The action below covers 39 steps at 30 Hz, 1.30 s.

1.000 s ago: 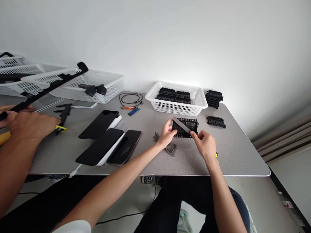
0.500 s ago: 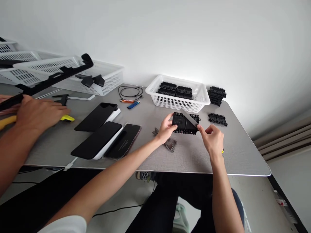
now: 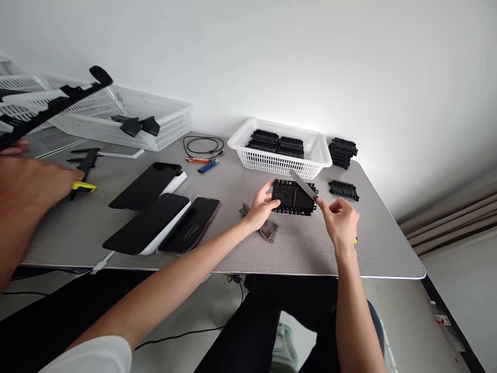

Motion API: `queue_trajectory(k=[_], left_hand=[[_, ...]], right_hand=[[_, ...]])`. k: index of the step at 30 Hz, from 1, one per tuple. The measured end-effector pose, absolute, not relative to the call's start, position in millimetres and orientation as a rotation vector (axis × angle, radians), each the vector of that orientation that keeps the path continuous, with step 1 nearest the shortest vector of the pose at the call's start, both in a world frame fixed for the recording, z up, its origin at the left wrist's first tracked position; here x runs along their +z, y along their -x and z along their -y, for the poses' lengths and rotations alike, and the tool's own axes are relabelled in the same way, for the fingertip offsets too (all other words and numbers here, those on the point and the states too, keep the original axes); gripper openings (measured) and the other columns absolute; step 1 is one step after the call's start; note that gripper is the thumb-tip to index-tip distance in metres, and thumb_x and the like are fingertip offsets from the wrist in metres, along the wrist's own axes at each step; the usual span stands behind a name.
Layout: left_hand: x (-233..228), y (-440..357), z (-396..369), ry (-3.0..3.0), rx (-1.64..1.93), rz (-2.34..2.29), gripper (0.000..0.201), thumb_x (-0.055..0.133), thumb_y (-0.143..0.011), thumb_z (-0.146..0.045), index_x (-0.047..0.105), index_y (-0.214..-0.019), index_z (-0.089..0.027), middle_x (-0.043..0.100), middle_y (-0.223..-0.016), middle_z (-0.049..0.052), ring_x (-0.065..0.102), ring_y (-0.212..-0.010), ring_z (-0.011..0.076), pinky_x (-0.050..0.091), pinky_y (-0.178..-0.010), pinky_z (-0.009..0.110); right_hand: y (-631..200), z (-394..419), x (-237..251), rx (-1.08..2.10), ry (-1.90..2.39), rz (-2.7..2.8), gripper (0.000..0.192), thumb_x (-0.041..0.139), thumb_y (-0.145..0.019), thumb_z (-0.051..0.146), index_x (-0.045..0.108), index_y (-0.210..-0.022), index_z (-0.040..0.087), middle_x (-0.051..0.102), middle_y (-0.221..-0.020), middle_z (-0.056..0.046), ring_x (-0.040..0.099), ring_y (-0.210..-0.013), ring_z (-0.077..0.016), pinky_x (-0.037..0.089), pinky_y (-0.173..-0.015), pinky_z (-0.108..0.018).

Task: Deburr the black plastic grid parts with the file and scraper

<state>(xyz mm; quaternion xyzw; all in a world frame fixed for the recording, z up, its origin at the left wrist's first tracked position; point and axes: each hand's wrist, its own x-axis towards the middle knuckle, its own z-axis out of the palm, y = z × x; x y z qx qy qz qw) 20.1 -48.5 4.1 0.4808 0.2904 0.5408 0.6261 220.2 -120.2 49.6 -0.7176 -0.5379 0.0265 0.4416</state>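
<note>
Gripping black ribbed part [image 3: 293, 197] edge: left hand [image 3: 261, 205] | right hand [image 3: 340, 221] pinching metal blade [image 3: 305, 187] across it

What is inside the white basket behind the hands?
The white basket holds black plastic parts in stacks along its back side. The basket's front wall hides anything lower or nearer.

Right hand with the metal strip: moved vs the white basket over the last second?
Yes. The right hand slid right: it sat below the white basket's middle, now below its right corner.
</note>
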Motion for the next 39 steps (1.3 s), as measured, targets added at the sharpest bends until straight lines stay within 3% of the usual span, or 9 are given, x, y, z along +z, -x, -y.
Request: queue_trajectory(k=[5,10,21,31,39], left_hand=[[3,-20,49,-1.114,1.25,-0.674,0.062,0.07,-0.069,-0.018,0.051,-0.129,-0.018,0.072,-0.086,0.004,0.063,-0.068,0.0148,0.046,-0.065,0.026],[4,-18,45,-1.052,1.284,-0.649,0.069,0.07,-0.066,-0.015,0.048,-0.131,-0.016,0.072,-0.085,0.004,0.064,-0.071,0.0169,0.05,-0.067,0.029],[-2,-17,44,-1.147,1.264,-0.627,0.063,0.07,-0.07,-0.016,0.052,-0.131,-0.019,0.071,-0.093,0.007,0.064,-0.071,0.0169,0.051,-0.063,0.029],[-5,-15,40,-1.212,1.287,-0.649,0.064,0.07,-0.072,-0.017,0.053,-0.133,-0.021,0.071,-0.102,0.01,0.067,-0.079,0.022,0.054,-0.064,0.033],[-2,-15,41,-1.199,1.303,-0.636,0.068,0.072,-0.068,-0.018,0.051,-0.132,-0.018,0.071,-0.098,0.009,0.067,-0.08,0.0217,0.052,-0.069,0.034]], right_hand=[[-197,120,45,0.091,1.774,1.433,0.057,0.06,-0.077,0.072,0.041,-0.057,0.022,0.053,-0.06,0.0,0.042,-0.052,-0.0128,0.028,-0.051,-0.026],[-211,117,46,0.047,1.826,1.347,0.056,0.061,-0.077,0.071,0.043,-0.057,0.022,0.055,-0.059,-0.001,0.045,-0.054,-0.0145,0.028,-0.051,-0.027],[-194,120,46,0.131,1.747,1.435,0.056,0.064,-0.077,0.068,0.042,-0.056,0.021,0.052,-0.057,0.001,0.043,-0.052,-0.0125,0.028,-0.05,-0.026],[-221,115,48,0.08,1.782,1.316,0.055,0.063,-0.077,0.068,0.043,-0.055,0.022,0.051,-0.056,0.001,0.042,-0.053,-0.0132,0.03,-0.051,-0.027],[-212,114,44,0.086,1.768,1.34,0.054,0.064,-0.077,0.068,0.044,-0.056,0.022,0.052,-0.057,0.001,0.043,-0.054,-0.0133,0.031,-0.053,-0.027]])
